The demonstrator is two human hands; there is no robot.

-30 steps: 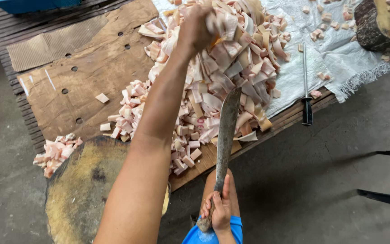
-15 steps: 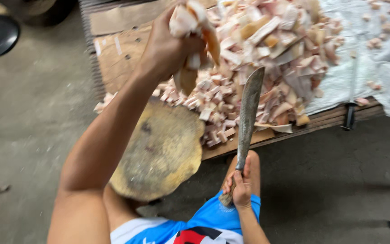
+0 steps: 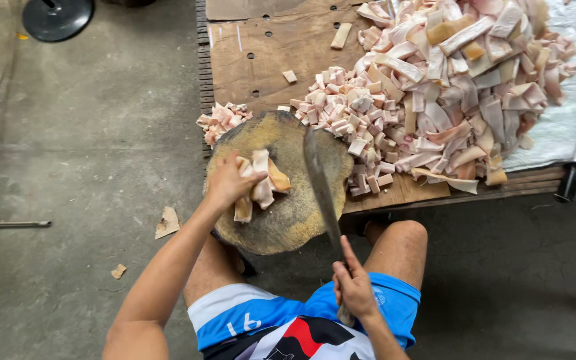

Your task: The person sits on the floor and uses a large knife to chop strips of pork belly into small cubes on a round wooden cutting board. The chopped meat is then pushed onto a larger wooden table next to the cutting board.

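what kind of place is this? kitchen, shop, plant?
Probably an informal meat-cutting spot, not a fitted kitchen: bare concrete floor, a low wooden platform heaped with pale meat strips and diced pieces, and a round wooden chopping block. The right hand grips a long knife.

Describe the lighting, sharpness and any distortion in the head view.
Head view: soft, even daylight with no harsh glare; the left hand pressing pale meat strips on the round chopping block is sharp; the long blade held by the right hand looks slightly smeared; faint shadows under the low wooden table; wide-angle bending stretches the forearms at the lower edge.
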